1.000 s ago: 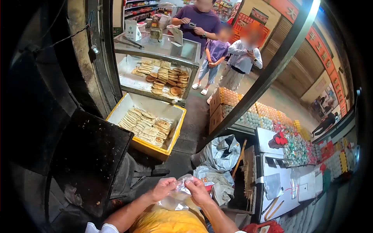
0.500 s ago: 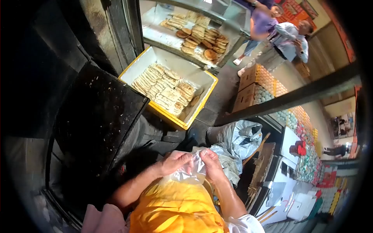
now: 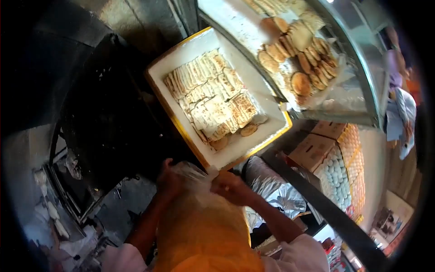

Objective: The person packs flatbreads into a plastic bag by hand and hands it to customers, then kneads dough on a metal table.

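A clear plastic bag [image 3: 192, 172] is stretched between my two hands, in front of the yellow-orange apron [image 3: 204, 231]. My right hand [image 3: 228, 187] is closed in a pinch on the bag's right edge. On the other side, my left hand [image 3: 171, 181], dark and somewhat blurred, grips the bag's left part. Just beyond the hands stands a white foam box [image 3: 267, 136] with a yellow rim. Rows of browned flatbreads [image 3: 210, 97] lie packed inside it. The bag looks thin and creased, and I see nothing in it.
A glass display case [image 3: 317, 106] holding browned round breads [image 3: 301, 84] is behind the box. Dark equipment [image 3: 113, 104] is at left. A dark bar [image 3: 326, 208] crosses the right side. Beyond it are egg trays [image 3: 335, 174], cartons [image 3: 312, 152] and people [image 3: 401, 113]. A silvery sack [image 3: 276, 190] lies nearby.
The view has turned and moved nearer the foam box and display case. My hands have spread farther apart, pulling the bag wider between them.
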### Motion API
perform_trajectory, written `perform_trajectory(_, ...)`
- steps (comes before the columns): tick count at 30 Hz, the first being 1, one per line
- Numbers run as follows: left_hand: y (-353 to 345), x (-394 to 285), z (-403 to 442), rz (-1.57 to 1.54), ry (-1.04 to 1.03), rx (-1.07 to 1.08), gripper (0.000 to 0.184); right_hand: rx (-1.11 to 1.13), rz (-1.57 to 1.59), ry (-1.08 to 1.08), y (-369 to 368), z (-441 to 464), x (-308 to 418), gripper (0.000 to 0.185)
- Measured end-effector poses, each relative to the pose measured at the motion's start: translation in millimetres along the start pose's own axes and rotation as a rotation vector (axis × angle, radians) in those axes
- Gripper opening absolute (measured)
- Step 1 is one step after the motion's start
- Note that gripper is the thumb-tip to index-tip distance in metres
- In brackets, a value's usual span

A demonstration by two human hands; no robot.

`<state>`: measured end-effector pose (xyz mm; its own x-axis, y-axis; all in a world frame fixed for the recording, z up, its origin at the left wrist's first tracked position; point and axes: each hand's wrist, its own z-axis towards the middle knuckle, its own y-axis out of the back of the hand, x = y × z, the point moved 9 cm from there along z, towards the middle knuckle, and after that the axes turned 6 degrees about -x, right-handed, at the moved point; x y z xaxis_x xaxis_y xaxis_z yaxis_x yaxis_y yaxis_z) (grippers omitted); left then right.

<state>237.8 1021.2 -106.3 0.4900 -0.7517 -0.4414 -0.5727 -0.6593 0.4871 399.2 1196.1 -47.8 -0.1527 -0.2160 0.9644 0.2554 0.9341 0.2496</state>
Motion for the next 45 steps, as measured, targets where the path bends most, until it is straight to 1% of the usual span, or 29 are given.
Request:
perform_trajectory(1, 1, 28, 29, 0.338, -0.319, 0.068, 0.024, 0.02, 0.183, -0.37, 5, 12, -44, 0.017)
perform_trajectory(3, -4, 65, 33, 0.675, -0.613, 0.155, 0.024, -0.043, 0.091, -0.585, 24, 37, -109, 0.026)
perform_trajectory(4, 1, 75, 36, 0.719, -0.597, 0.12, 0.025, -0.126, -0.172, -0.412, 37, 57, -140, 0.029)
perform_trajectory(6, 8, 84, 44, 0.754, -0.579, 0.091, 0.025, -0.246, -0.342, -0.306, 58, 93, -207, 0.031)
perform_trajectory(8, 9, 111, 54, 0.686, -0.482, 0.135, 0.026, -0.413, -0.709, -0.088, 84, 138, -239, 0.037)
perform_trajectory(10, 6, 142, 60, 0.579, -0.375, 0.202, 0.026, -0.261, -0.461, -0.424, 111, 190, -293, 0.063)
perform_trajectory(12, 2, 164, 66, 0.508, -0.317, 0.227, 0.026, -0.374, -0.729, -0.363, 136, 222, -333, 0.084)
perform_trajectory(14, 1, 178, 72, 0.45, -0.269, 0.237, 0.026, -0.492, -0.728, -0.567, 153, 247, -369, 0.106)
perform_trajectory(16, -1, 189, 75, 0.421, -0.229, 0.241, 0.027, -0.412, -0.911, -0.539, 147, 273, -362, 0.116)
perform_trajectory(18, -1, 198, 78, 0.401, -0.198, 0.244, 0.027, -0.291, -0.89, -0.572, 133, 282, -382, 0.119)
perform_trajectory(19, -2, 201, 80, 0.394, -0.186, 0.245, 0.027, -0.332, -0.889, -0.619, 136, 279, -385, 0.115)
perform_trajectory(20, -2, 204, 81, 0.386, -0.175, 0.246, 0.027, -0.374, -0.89, -0.664, 138, 280, -368, 0.111)
perform_trajectory(21, -4, 206, 82, 0.38, -0.166, 0.251, 0.027, -0.37, -0.89, -0.665, 143, 279, -384, 0.111)
perform_trajectory(22, -5, 209, 82, 0.374, -0.158, 0.253, 0.028, -0.283, -0.947, -0.555, 149, 283, -405, 0.107)
perform_trajectory(24, -11, 212, 84, 0.363, -0.147, 0.263, 0.028, -0.192, -1.005, -0.448, 166, 287, -421, 0.102)
perform_trajectory(26, -18, 212, 86, 0.351, -0.143, 0.27, 0.028, -0.114, -0.779, -0.609, 184, 285, -445, 0.097)
perform_trajectory(28, -24, 213, 88, 0.336, -0.142, 0.272, 0.028, -0.12, -0.877, -0.469, 177, 291, -442, 0.104)
perform_trajectory(30, -30, 213, 88, 0.327, -0.144, 0.276, 0.029, -0.207, -1.003, -0.485, 160, 291, -418, 0.111)
perform_trajectory(31, -33, 213, 87, 0.322, -0.147, 0.278, 0.029, -0.188, -0.971, -0.539, 157, 293, -409, 0.118)
perform_trajectory(32, -34, 213, 88, 0.32, -0.147, 0.28, 0.029, -0.188, -0.964, -0.54, 162, 295, -409, 0.118)
perform_trajectory(34, -36, 214, 88, 0.316, -0.145, 0.279, 0.029, -0.06, -0.919, -0.537, 168, 302, -421, 0.117)
perform_trajectory(35, -37, 214, 87, 0.314, -0.148, 0.28, 0.03, -0.035, -0.868, -0.534, 173, 303, -424, 0.116)
perform_trajectory(38, -44, 216, 87, 0.303, -0.151, 0.281, 0.03, -0.075, -0.912, -0.582, 162, 300, -404, 0.115)
perform_trajectory(39, -44, 217, 88, 0.3, -0.152, 0.279, 0.03, -0.151, -1.02, -0.538, 158, 299, -406, 0.117)
perform_trajectory(40, -44, 218, 88, 0.3, -0.153, 0.278, 0.03, -0.15, -1.018, -0.54, 157, 300, -407, 0.117)
perform_trajectory(42, -40, 221, 86, 0.301, -0.148, 0.273, 0.031, -0.109, -0.974, -0.614, 156, 305, -397, 0.117)
perform_trajectory(43, -38, 223, 85, 0.301, -0.148, 0.27, 0.031, -0.055, -0.936, -0.615, 155, 309, -389, 0.117)
perform_trajectory(44, -38, 224, 84, 0.297, -0.146, 0.268, 0.031, -0.052, -0.935, -0.617, 157, 308, -395, 0.117)
perform_trajectory(45, -38, 226, 83, 0.296, -0.143, 0.266, 0.031, -0.052, -0.875, -0.537, 162, 308, -402, 0.117)
